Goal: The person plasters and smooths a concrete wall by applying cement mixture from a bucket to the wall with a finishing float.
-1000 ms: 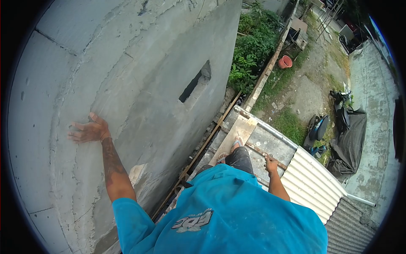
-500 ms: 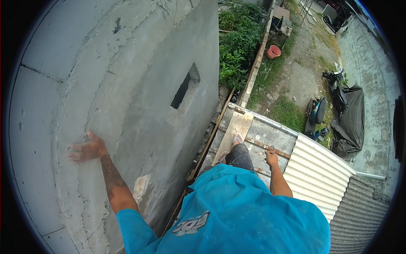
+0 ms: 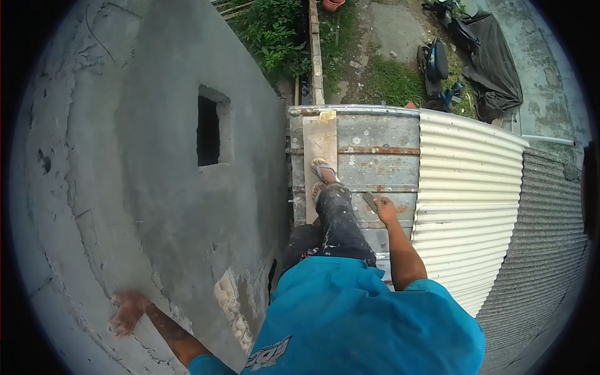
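Observation:
My left hand rests against the grey plastered wall with its fingers spread and nothing in it. To the right, my right hand grips a small flat grey-green object over the metal roof. What the object is cannot be made out. My sandalled feet stand on a narrow board lying on the metal roof, alongside the wall. A rectangular opening is in the wall, up and to the right of my left hand.
Cream corrugated sheets and a grey corrugated roof adjoin on the right. Beyond the roof edge, lower down, are green plants, a narrow wall, motorbikes and a dark cover.
The view has turned, so the board now points straight ahead. My left hand sits lower in view against the wall. The flat object in my right hand now shows.

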`<state>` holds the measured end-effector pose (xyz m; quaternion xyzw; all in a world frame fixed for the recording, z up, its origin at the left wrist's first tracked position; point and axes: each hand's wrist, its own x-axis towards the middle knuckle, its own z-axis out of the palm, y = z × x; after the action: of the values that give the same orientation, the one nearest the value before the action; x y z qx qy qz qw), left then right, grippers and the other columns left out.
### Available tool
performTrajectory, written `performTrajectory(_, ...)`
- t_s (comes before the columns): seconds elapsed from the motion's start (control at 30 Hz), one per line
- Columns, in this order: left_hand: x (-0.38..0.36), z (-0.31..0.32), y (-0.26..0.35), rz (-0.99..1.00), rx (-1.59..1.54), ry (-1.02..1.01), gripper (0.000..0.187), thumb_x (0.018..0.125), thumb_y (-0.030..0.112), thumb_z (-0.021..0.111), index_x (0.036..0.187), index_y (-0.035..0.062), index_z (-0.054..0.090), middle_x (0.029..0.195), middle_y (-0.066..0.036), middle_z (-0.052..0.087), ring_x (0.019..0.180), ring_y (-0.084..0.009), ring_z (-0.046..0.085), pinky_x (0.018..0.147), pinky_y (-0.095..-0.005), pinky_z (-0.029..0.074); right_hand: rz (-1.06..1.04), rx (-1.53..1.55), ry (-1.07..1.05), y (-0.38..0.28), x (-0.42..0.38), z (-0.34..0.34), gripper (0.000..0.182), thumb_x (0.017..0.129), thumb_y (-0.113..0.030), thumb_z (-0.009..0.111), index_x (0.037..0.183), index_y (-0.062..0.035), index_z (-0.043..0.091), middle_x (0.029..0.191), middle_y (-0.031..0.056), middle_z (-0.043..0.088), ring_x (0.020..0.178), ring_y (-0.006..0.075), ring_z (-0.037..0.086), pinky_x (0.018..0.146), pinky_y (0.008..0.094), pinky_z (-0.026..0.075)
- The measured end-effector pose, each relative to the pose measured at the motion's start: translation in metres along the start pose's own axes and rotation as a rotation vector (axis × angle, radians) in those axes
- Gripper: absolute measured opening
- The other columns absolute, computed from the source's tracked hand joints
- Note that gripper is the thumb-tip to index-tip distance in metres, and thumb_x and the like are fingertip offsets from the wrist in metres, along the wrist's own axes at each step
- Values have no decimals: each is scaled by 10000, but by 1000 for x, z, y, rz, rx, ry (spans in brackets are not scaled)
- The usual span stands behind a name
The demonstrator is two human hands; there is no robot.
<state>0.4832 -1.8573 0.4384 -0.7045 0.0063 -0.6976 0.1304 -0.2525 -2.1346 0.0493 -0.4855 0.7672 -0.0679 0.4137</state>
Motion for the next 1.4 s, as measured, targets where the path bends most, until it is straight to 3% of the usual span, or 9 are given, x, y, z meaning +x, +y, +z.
performTrajectory(0.2, -90, -87, 35, 415, -326, -120, 920, 842, 715, 518, 1377, -2, 303, 1427, -279, 235, 1359, -462, 222, 1056, -618, 235, 134, -283, -152, 73, 32, 48, 494, 803, -375, 702, 1137, -16, 641, 1022, 237, 684, 1012, 404, 643, 900, 449, 501)
performTrajectory(0.43, -235, -275, 64, 602, -776, -969, 920, 841, 713, 523, 1372, -5, 306, 1423, -278, 239, 1351, -458, 230, 1054, -613, 239, 349, -642, -253, 185, 162, 140, 577, 795, -339, 708, 1274, -70, 531, 1234, 212, 596, 1105, 397, 602, 937, 486, 486)
performTrajectory(0.53, -273, -313, 63, 537, -721, -1090, 920, 840, 713, 524, 1371, -7, 307, 1421, -278, 240, 1348, -456, 233, 1054, -611, 240, 431, -745, -246, 213, 215, 184, 636, 792, -387, 723, 1309, -92, 498, 1269, 186, 568, 1200, 377, 548, 965, 491, 471)
performTrajectory(0.73, -292, -346, 69, 556, -567, -965, 920, 840, 712, 528, 1368, -9, 309, 1419, -277, 243, 1343, -454, 239, 1053, -608, 242, 297, -1072, -281, 275, 258, 262, 414, 926, -305, 600, 1254, -109, 442, 1345, 138, 512, 1188, 321, 562, 897, 467, 514)
performTrajectory(0.87, -287, -353, 67, 549, -494, -848, 920, 840, 711, 530, 1366, -11, 310, 1416, -277, 245, 1338, -452, 243, 1052, -605, 244, 250, -1204, -320, 277, 261, 277, 212, 976, -249, 502, 1128, -103, 527, 1038, 104, 672, 955, 299, 683, 719, 454, 565)
performTrajectory(0.93, -285, -354, 66, 528, -457, -800, 920, 839, 710, 531, 1365, -12, 311, 1415, -276, 246, 1336, -450, 245, 1052, -604, 245, 74, -1284, -391, 303, 256, 277, 350, 997, -350, 441, 1100, -56, 602, 1012, 167, 707, 967, 357, 684, 820, 452, 541)
performTrajectory(1.17, -285, -339, 60, 455, -368, -775, 920, 839, 709, 536, 1361, -15, 313, 1411, -275, 250, 1329, -447, 252, 1051, -599, 248, 94, -1278, -439, 203, 225, 247, 322, 986, -248, 405, 1111, -61, 635, 1047, 180, 702, 1001, 333, 683, 859, 461, 520)
performTrajectory(1.3, -286, -314, 49, 342, -408, -829, 920, 838, 708, 538, 1358, -17, 315, 1409, -275, 252, 1325, -445, 257, 1050, -596, 250, 98, -1304, -479, 104, 213, 209, 502, 825, -334, 714, 1230, -66, 584, 1331, 136, 551, 1268, 302, 499, 1020, 443, 417)
performTrajectory(1.4, -280, -285, 36, 278, -426, -831, 920, 838, 707, 540, 1357, -19, 316, 1408, -274, 253, 1322, -443, 260, 1050, -594, 251, -105, -1225, -470, 58, 223, 190, 541, 745, -296, 787, 1176, -42, 584, 1230, 140, 575, 1243, 317, 493, 1003, 459, 425)
